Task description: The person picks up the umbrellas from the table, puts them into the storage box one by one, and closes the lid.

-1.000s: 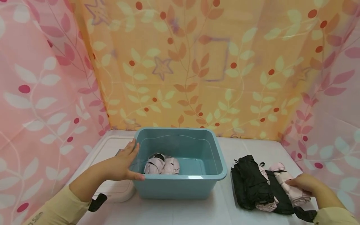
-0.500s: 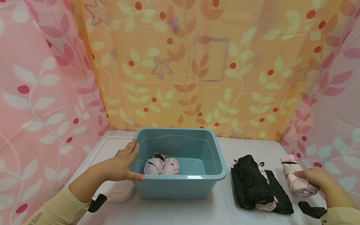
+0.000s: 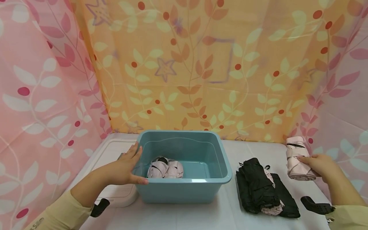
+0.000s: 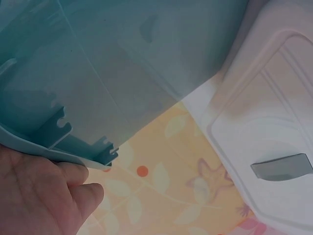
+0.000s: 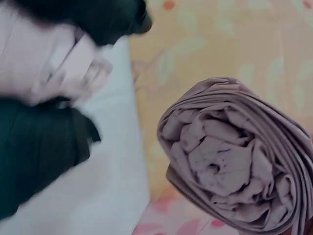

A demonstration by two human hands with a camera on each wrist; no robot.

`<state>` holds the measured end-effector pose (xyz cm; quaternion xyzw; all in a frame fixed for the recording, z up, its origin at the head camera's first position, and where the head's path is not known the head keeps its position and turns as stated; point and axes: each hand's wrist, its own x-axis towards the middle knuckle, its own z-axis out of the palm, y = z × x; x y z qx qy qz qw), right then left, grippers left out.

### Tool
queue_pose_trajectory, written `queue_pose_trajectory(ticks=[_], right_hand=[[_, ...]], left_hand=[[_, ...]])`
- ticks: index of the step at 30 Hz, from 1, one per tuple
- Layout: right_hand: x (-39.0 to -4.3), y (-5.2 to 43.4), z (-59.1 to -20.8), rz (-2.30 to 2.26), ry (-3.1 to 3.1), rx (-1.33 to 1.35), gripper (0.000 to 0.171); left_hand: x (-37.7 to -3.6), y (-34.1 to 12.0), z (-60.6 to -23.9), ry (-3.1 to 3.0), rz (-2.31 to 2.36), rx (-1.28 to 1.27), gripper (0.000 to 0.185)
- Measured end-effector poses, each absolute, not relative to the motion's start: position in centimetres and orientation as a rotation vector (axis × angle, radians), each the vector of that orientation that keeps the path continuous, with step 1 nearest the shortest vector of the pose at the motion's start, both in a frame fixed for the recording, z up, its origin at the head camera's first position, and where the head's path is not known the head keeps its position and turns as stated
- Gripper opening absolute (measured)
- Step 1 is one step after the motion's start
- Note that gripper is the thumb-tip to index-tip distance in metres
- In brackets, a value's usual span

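Umbrella, pink and rolled up tight, is up off the table in the right hand, whose fingers wrap round it so it cannot slip. Over on the other side, the left hand lies flat with straight fingers against the side of the blue tub, and that looks like it keeps the tub from sliding. One more pink umbrella lies inside the tub, and a pile of black and pink umbrellas waits on the white table between the tub and the right hand.

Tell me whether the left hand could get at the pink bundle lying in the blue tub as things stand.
Probably yes. The left hand rests on the blue tub at its near-left rim, the tub is open-topped, and the pink bundle lies just inside that corner with nothing over it.
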<state>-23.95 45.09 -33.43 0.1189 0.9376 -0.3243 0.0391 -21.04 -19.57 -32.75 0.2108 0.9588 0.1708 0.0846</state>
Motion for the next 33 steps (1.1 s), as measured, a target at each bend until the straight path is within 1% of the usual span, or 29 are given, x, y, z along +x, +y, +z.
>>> queue_pose_trajectory(ticks=[2, 7, 13, 20, 25, 33], right_hand=[[-24.1, 44.1, -32.8, -1.015, 2.897, 0.352, 0.059], [-24.5, 41.3, -30.9, -1.080, 2.917, 0.238, 0.061], [-25.8, 37.4, -28.5, -1.182, 2.905, 0.121, 0.064], [-27.1, 32.3, -26.9, -1.413, 2.801, -0.022, 0.063], [-27.8, 28.2, -26.1, -1.441, 2.751, -0.128, 0.055], [-28.9, 21.7, -25.9, -1.298, 2.749, -0.282, 0.036]], left_hand=[[-21.0, -19.6, -32.8, 2.861, 0.513, 0.633, 0.123], [-21.0, -19.6, -32.9, 2.855, 0.517, 0.649, 0.123], [-21.1, -19.8, -32.8, 2.859, 0.509, 0.659, 0.123], [-21.2, -19.7, -32.9, 2.858, 0.506, 0.663, 0.124], [-21.3, -19.7, -32.9, 2.862, 0.485, 0.659, 0.124], [-21.2, -19.6, -32.8, 2.865, 0.488, 0.653, 0.123]])
